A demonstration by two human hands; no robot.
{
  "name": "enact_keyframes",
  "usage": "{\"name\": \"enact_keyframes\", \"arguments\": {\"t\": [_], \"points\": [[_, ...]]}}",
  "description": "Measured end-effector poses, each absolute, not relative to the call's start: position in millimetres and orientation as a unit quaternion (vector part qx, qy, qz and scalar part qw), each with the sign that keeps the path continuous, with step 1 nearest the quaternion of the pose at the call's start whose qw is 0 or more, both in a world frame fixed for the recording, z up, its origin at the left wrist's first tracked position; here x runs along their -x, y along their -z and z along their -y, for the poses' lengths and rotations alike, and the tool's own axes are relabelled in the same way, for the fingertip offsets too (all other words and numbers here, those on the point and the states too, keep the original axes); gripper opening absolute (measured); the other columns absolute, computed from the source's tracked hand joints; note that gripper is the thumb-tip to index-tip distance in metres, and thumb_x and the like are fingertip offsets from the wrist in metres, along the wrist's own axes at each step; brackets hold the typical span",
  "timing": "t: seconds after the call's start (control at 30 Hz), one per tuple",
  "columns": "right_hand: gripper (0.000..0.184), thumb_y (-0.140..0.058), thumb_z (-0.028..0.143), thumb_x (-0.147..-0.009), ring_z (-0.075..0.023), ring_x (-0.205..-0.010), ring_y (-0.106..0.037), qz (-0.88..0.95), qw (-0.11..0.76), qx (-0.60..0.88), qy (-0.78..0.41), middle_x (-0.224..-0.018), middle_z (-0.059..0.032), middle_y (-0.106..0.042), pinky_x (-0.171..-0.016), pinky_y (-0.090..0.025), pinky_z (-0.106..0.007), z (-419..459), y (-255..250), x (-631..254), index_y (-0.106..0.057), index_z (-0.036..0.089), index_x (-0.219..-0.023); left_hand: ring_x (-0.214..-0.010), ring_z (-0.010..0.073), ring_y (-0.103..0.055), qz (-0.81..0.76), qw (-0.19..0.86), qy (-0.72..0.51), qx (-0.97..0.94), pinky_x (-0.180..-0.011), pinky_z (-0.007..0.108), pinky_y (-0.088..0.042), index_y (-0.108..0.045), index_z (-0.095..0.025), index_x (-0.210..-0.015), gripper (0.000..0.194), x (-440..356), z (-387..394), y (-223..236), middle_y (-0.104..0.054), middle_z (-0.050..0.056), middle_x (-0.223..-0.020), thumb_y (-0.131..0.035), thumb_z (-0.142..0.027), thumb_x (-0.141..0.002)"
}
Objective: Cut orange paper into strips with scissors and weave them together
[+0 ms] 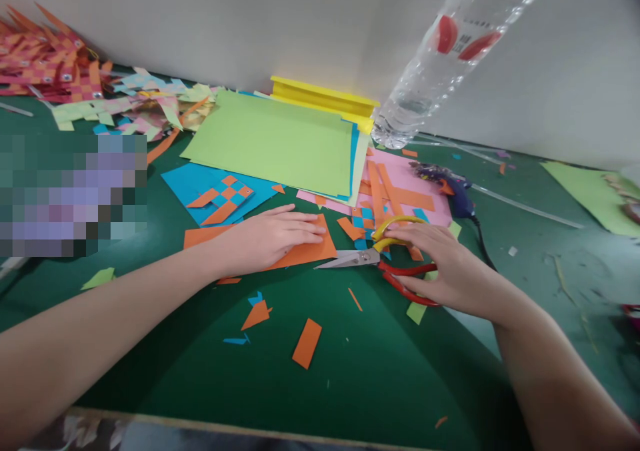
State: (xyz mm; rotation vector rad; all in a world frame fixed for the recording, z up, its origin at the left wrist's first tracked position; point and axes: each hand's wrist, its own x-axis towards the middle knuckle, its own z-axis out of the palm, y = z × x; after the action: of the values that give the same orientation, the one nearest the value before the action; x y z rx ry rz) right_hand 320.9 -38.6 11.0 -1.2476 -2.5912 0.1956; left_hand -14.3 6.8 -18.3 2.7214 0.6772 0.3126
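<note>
My left hand [280, 236] lies flat on a sheet of orange paper [324, 234], fingers stretched toward its right end. In my right hand [445, 257] is a pair of scissors [357, 258] with one yellow and one red handle. Their blades point left, slightly parted, with the tips close to the lower right edge of the orange paper. Just behind my left hand, a woven orange and blue paper fish [227, 199] rests on blue paper [183, 187]. A second woven orange and blue piece [363, 219] lies beside the scissors, partly covered by orange strips.
A stack of green paper [275, 144] sits at the back, near a yellow folded strip [320, 97]. A clear bottle [430, 84] stands behind at right. A blue glue gun [461, 201] lies on pink paper [435, 177]. Finished woven fish [55, 64] heap at far left; orange scraps [307, 343] lie in front.
</note>
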Motion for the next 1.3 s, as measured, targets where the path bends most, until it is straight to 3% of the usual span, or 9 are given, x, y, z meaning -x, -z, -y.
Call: {"name": "enact_keyframes", "arguments": {"t": [0.23,0.43,1.3], "points": [[0.045,-0.066,0.036,-0.082,-0.0309,-0.120,-0.061,0.889,0.151,0.421,-0.092,-0.124,-0.0096,-0.067,-0.100,-0.051,-0.049,39.0,-10.2,-314.0,-0.057,0.026,-0.125,-0.143,0.0139,-0.038,-0.246,0.169,-0.107,-0.948,-0.122,0.040,-0.023,-0.055,-0.021,-0.134,0.043,13.1,-6.8,16.5,-0.054,-0.001,-0.145,-0.033,-0.009,-0.099],[0.048,-0.065,0.039,-0.083,-0.0332,-0.122,-0.059,0.890,0.135,0.427,-0.081,-0.125,-0.0108,-0.066,-0.102,-0.048,-0.054,40.0,-10.4,-320.9,-0.056,0.026,-0.128,-0.142,0.0141,-0.038,-0.245,0.171,-0.111,-0.948,-0.122,0.040,-0.022,-0.057,-0.020,-0.132,0.043,13.0,-6.9,16.7,-0.053,0.000,-0.146,-0.032,-0.010,-0.099],[0.043,-0.063,0.038,-0.084,-0.0316,-0.118,-0.062,0.894,0.107,0.426,-0.086,-0.123,-0.0115,-0.067,-0.101,-0.047,-0.053,44.7,-12.0,-304.7,-0.054,0.024,-0.124,-0.143,0.0136,-0.038,-0.254,0.175,-0.107,-0.945,-0.122,0.040,-0.022,-0.057,-0.023,-0.132,0.043,12.2,-5.2,14.9,-0.054,0.000,-0.144,-0.032,-0.010,-0.099]]}}
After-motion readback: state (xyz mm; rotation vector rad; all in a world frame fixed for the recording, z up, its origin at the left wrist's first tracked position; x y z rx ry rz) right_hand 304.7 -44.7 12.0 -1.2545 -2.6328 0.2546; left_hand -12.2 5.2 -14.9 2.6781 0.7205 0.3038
